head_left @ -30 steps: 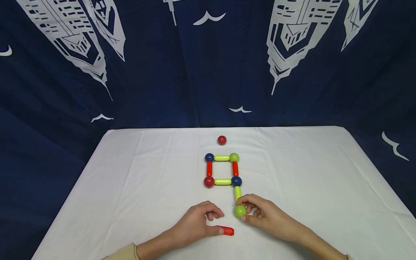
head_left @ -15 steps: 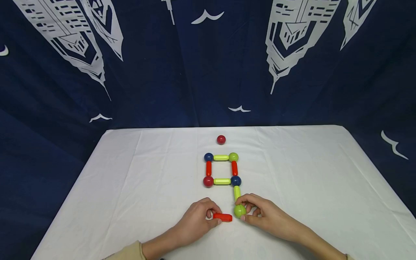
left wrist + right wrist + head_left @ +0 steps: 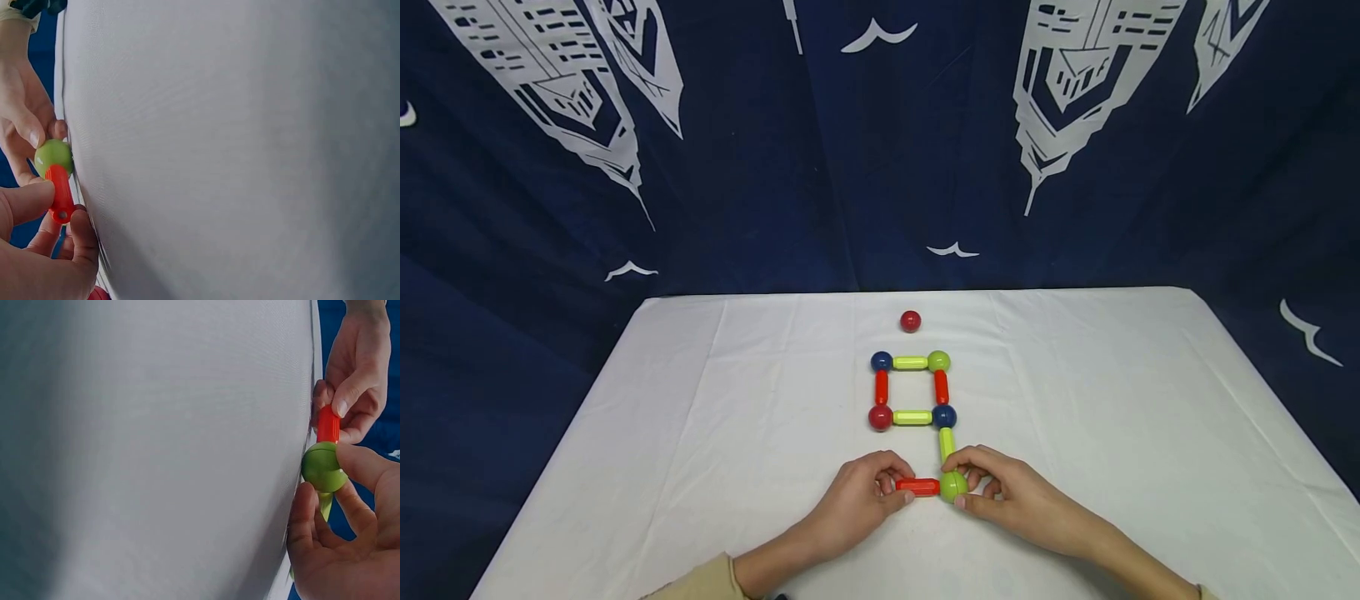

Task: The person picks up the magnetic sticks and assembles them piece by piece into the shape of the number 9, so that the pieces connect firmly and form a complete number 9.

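Note:
My left hand (image 3: pixel 861 500) pinches a red rod (image 3: pixel 919 487) between thumb and fingers. The rod's right end touches a green ball (image 3: pixel 953 486), which my right hand (image 3: pixel 1018 502) holds between thumb and fingers. From that ball a yellow-green rod (image 3: pixel 947 444) runs up to a blue ball (image 3: pixel 944 416), a corner of a square of rods and balls. In the left wrist view the red rod (image 3: pixel 60 195) points at the green ball (image 3: pixel 54 156), its near end bare. The right wrist view shows the ball (image 3: pixel 324 467) against the rod (image 3: pixel 328 425).
The square's other corners are a red ball (image 3: pixel 881 417), a blue ball (image 3: pixel 882 361) and a green ball (image 3: pixel 938 361). A loose red ball (image 3: pixel 911 321) lies beyond it on the white-covered table (image 3: pixel 737 400). A dark blue printed cloth (image 3: pixel 842 167) hangs behind.
My left hand has lifted the red rod up and forward, turned it level and brought its end against the green ball. My right hand has stayed on the ball.

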Tool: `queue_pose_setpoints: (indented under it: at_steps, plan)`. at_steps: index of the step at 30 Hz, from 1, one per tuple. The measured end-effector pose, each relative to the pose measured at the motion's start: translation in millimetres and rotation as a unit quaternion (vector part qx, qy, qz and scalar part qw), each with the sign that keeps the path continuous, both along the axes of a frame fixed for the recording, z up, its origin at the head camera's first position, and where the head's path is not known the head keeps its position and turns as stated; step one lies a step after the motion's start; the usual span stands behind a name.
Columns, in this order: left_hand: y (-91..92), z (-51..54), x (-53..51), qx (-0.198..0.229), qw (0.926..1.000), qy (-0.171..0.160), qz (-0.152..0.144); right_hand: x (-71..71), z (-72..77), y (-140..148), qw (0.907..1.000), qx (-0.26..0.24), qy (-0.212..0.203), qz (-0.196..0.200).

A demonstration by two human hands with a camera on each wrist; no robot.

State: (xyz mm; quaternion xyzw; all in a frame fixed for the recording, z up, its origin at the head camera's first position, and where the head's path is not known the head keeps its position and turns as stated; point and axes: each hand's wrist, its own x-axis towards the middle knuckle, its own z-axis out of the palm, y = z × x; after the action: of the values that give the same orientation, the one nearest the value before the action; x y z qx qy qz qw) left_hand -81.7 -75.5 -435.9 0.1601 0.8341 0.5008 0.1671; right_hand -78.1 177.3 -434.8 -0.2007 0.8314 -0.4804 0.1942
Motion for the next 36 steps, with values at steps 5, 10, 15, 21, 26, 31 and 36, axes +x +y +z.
queue_pose_setpoints:
  at_steps: [5, 10, 15, 21, 26, 31, 36]
  plan:
    - [-8.3, 2.7, -2.6, 0.001, 1.0000, -0.002, 0.008, 0.2, 0.1, -0.2, 1.0000, -0.002, 0.009, 0.001]
    - [-26.7, 8.0, -20.8, 0.000, 0.9991, 0.017, 0.038, -0.2, 1.2, 0.2, 0.9999, 0.001, 0.010, 0.002]
    - [-46.2, 11.6, -53.1, -0.009, 0.9940, 0.061, 0.091, -1.2, 2.1, 0.9, 0.9999, 0.008, 0.008, 0.003]
    - [-62.7, 11.6, -95.9, -0.034, 0.9899, 0.100, 0.095, -1.9, 2.9, 0.5, 0.9999, 0.009, 0.000, 0.005]
    - [-64.9, 8.3, -127.5, -0.043, 0.9897, 0.114, 0.076, -3.4, 4.0, -0.2, 0.9998, 0.017, -0.010, 0.003]
    - [-54.6, 9.0, -158.7, -0.033, 0.9903, 0.109, 0.079, -3.2, 3.4, 0.1, 0.9997, 0.018, -0.014, 0.000]
    - [-38.3, 9.8, -183.2, -0.028, 0.9909, 0.101, 0.085, -1.8, 1.4, 0.2, 0.9998, 0.015, -0.015, -0.001]
